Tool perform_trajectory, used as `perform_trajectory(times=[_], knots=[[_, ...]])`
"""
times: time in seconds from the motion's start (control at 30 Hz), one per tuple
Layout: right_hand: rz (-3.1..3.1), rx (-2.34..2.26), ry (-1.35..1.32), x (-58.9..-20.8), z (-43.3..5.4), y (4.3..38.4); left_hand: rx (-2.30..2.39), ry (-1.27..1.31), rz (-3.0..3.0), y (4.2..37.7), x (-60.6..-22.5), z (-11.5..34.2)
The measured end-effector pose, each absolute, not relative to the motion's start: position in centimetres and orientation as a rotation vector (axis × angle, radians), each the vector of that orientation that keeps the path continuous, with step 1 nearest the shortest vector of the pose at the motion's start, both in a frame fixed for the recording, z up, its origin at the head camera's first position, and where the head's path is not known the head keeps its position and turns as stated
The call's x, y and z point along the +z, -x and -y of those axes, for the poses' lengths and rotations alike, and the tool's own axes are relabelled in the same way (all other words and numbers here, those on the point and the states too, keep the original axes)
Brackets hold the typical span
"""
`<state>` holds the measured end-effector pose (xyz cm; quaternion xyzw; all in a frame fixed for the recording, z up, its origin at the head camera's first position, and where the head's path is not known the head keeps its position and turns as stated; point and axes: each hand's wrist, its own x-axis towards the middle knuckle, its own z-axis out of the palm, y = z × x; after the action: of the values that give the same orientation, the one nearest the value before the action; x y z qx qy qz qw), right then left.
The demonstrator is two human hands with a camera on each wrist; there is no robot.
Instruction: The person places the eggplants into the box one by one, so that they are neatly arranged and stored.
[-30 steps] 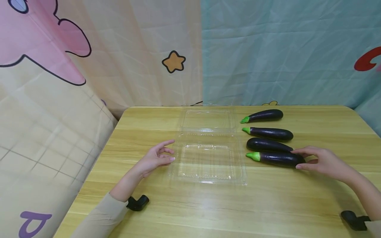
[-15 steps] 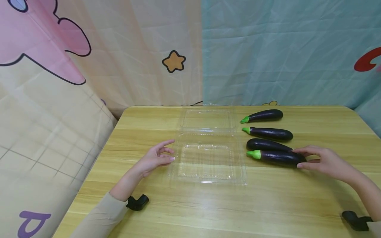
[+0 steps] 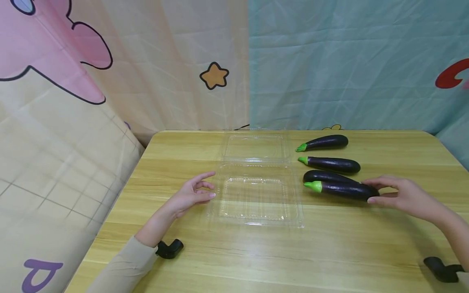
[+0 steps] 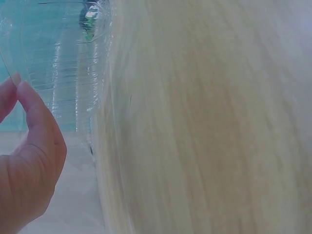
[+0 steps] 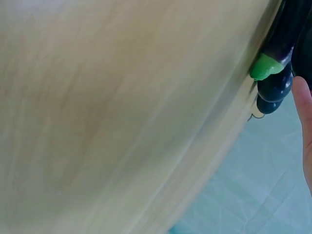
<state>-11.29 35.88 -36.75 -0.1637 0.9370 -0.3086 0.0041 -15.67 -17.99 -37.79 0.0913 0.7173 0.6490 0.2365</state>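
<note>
R hand point(image 3: 403, 199): thumb + fingers pinch blunt end of front eggplant point(image 3: 344, 190), palm not wrapped round it
Front eggplant: nearest of 4, R of clear box point(image 3: 255, 223); can't tell if it's fully off the table point(image 3: 311, 252)
Green stem point(image 3: 313, 186): points L twd box, far from the grip, so wt prob drags that end down; better to hold nearer the middle, or firm up the pinch b/c skin looks slick
Second eggplant point(image 3: 322, 176): just behind, partly hidden; best to lift straight up + keep level so the two don't knock, prob rolls easily
L hand point(image 3: 188, 197): holds no eggplant, fingers loose, thumb + forefinger apart at box's L edge; can't tell if they press it; light steadying wd help, thin plastic prob slides
Lid point(image 3: 255, 146): laid back on far side of box
Third eggplant point(image 3: 335, 164), far eggplant point(image 3: 327, 142): behind, apart, stems L
Table surface: pale wood grain, bit glossy, rounded far corners
Room: curtain point(image 3: 348, 73) teal on R, peach on L, w/ orange star point(image 3: 214, 76) + pink cartoon figure point(image 3: 40, 53)
</note>
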Motion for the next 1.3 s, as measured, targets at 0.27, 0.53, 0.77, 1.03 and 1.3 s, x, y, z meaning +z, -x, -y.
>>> perform_trajectory(times=[0.27, 0.53, 0.77, 1.03, 1.3], knots=[[-2.931, -0.945, 0.510, -36.1, -35.5, 11.4, 1.787, -0.241, -1.956, 15.8, -37.8, 18.0], [-2.954, -0.959, 0.519, -35.6, -35.3, 11.6, 1.804, -0.234, -1.945, 16.0, -37.8, 18.0], [-2.957, -0.943, 0.510, -34.9, -35.0, 11.9, 1.801, -0.229, -1.945, 15.9, -37.8, 18.1], [-2.907, -0.996, 0.569, -34.4, -34.2, 12.3, 1.801, -0.225, -1.937, 15.9, -37.7, 18.1], [-2.902, -0.980, 0.573, -33.9, -32.7, 12.7, 1.805, -0.232, -1.929, 15.9, -37.8, 18.0]])
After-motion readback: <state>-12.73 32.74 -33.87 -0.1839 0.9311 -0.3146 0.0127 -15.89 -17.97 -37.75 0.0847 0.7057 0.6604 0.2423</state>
